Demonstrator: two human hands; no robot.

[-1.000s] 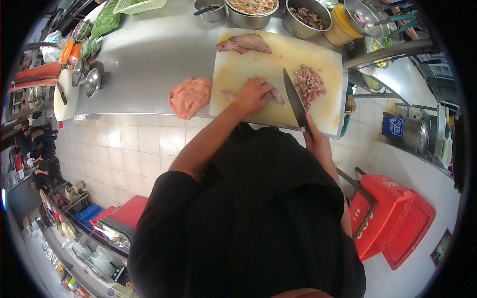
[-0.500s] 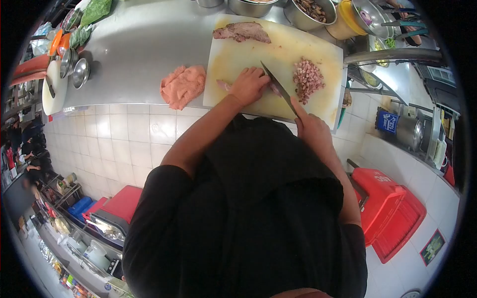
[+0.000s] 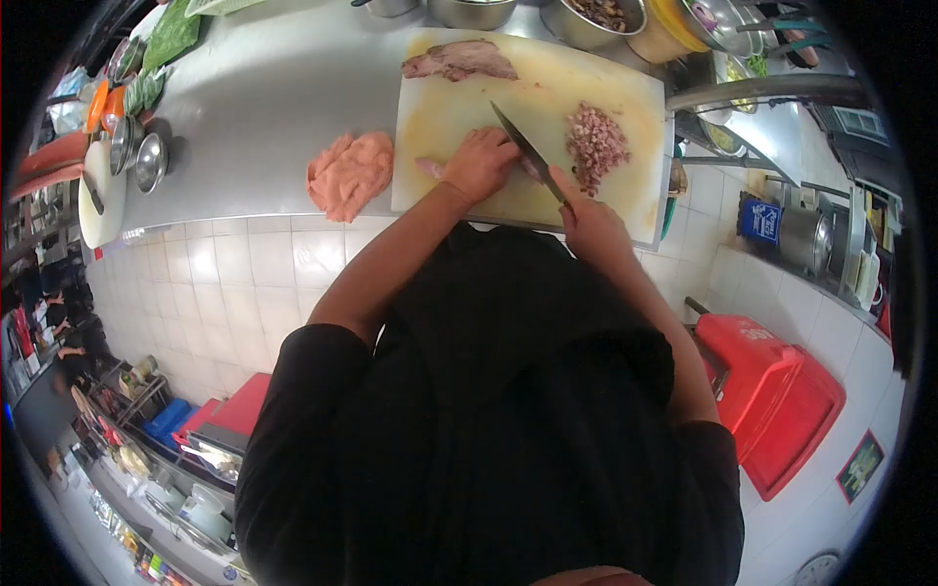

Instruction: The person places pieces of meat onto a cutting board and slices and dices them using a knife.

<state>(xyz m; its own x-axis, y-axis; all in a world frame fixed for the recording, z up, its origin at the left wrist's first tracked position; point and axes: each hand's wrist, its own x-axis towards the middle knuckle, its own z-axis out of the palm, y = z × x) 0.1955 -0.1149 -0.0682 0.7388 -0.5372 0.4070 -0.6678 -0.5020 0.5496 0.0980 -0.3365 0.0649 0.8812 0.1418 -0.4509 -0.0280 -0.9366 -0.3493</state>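
Note:
My right hand is closed around the handle of a kitchen knife, its blade pointing up and left. On the white cutting board, my left hand presses a piece of meat with curled fingers. Most of that piece is hidden beneath the hand; an end shows beside the blade. Right of the knife lies a heap of diced meat. A larger slab of brownish meat rests at the board's far left corner.
A crumpled pink cloth lies left of the board on the steel counter. Metal pots and a bowl of dark sliced food stand behind the board. Small metal bowls sit far left. A red bin stands at right.
The whole view has shifted slightly, moving the board and counter a little left and up in the frame. Both hands stay at the same piece, and the knife remains beside the left fingers.

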